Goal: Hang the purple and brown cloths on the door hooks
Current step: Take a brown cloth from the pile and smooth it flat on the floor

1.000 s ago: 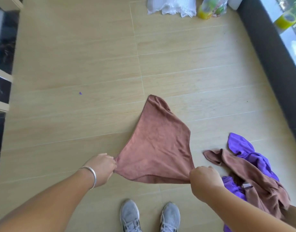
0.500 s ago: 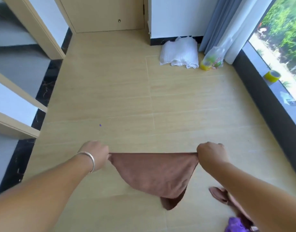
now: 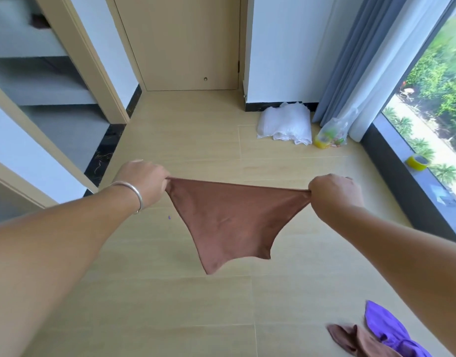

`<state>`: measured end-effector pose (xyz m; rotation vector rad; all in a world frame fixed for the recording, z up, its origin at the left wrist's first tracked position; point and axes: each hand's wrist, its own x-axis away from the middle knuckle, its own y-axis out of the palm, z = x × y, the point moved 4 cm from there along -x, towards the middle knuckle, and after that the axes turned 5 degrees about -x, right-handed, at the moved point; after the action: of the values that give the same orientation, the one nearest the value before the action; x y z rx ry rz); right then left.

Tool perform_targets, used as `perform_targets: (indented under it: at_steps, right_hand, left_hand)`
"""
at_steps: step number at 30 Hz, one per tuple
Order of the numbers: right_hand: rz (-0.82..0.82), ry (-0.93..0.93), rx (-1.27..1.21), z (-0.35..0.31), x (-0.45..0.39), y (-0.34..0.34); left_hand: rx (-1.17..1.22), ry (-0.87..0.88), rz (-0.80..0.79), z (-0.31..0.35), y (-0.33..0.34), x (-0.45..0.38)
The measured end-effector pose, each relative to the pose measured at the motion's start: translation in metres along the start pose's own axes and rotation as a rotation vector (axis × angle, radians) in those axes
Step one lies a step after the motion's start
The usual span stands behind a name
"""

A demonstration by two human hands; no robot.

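So both hands are out in front, holding one brown cloth stretched between them above the floor; the left hand has its fingers curled tight around the cloth's left top corner, and the corner comes out right at the thumb side of the fist; the right hand does the same on the other corner, fingers bunched and clamped on it, with the fabric pinched to a little point where it goes into the grip. Top edge of the cloth runs pretty much taut from fist to fist, and the rest hangs down in a rough triangle with two loose tips at the bottom; it's clear of the floor as far as I can tell.

There's a silver bracelet on the left wrist.

Down in the bottom right corner, on the floor, there's a heap with a purple cloth and another brown cloth tangled right against it; that pile is well apart from either hand.

Straight ahead is a closed beige door; no hooks visible on the part of it that's in view. To the right of it, against the wall, a white bundle sits on the floor, with a clear plastic bag of colourful stuff just beside it near the curtain; a yellow tape roll sits on the window ledge.
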<state>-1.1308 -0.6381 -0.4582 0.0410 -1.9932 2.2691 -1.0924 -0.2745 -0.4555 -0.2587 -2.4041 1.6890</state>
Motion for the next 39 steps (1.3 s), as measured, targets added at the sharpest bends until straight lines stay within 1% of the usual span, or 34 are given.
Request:
perform_targets:
  at_steps: [3,7,9,11,13,15,18,20,22,23,26,28,30,33,35,37,39]
  right_hand:
    - [-0.017,-0.022,0.015,0.001,0.018,0.022]
    - [-0.096,-0.089,-0.012,0.004,0.061,0.082]
    - [-0.151,-0.129,-0.033,0.004,0.089,0.118]
    - [-0.197,-0.148,-0.034,0.005,0.118,0.156]
    - [-0.249,-0.152,-0.016,0.007,0.146,0.191]
    - [-0.310,-0.146,-0.008,0.007,0.173,0.225]
    - [-0.404,-0.139,0.006,0.006,0.208,0.275]
    - [-0.464,-0.133,0.010,0.003,0.226,0.309]
    - [-0.506,-0.109,-0.024,0.000,0.239,0.339]
    - [-0.526,-0.082,-0.051,-0.001,0.244,0.355]
    - [-0.567,-0.014,-0.113,-0.008,0.253,0.405]
    - [-0.579,-0.002,-0.124,-0.015,0.252,0.437]
    - [-0.564,0.007,-0.138,-0.018,0.240,0.463]
    - [-0.520,0.086,-0.184,-0.019,0.201,0.500]
    - [-0.473,0.177,-0.272,-0.017,0.161,0.522]
    - [-0.420,0.270,-0.379,-0.016,0.113,0.542]
    - [-0.358,0.336,-0.453,-0.016,0.061,0.566]
  left_hand:
    - [0.049,0.040,-0.022,0.009,0.016,0.028]
    - [0.212,0.121,-0.081,0.041,0.070,0.091]
    - [0.300,0.182,-0.052,0.062,0.097,0.129]
    - [0.395,0.260,0.015,0.086,0.118,0.164]
    - [0.413,0.312,0.023,0.108,0.145,0.194]
    - [0.436,0.329,-0.039,0.129,0.175,0.217]
    - [0.455,0.326,-0.184,0.156,0.220,0.245]
    - [0.477,0.331,-0.314,0.171,0.249,0.258]
    - [0.467,0.288,-0.460,0.182,0.283,0.265]
    - [0.465,0.280,-0.505,0.188,0.302,0.268]
    - [0.472,0.231,-0.630,0.206,0.352,0.269]
    - [0.456,0.205,-0.678,0.216,0.389,0.265]
    - [0.497,0.128,-0.691,0.223,0.421,0.252]
    - [0.621,-0.059,-0.638,0.228,0.461,0.212]
    - [0.695,-0.158,-0.579,0.229,0.486,0.174]
    - [0.751,-0.215,-0.509,0.230,0.511,0.129]
    - [0.766,-0.234,-0.447,0.234,0.543,0.076]
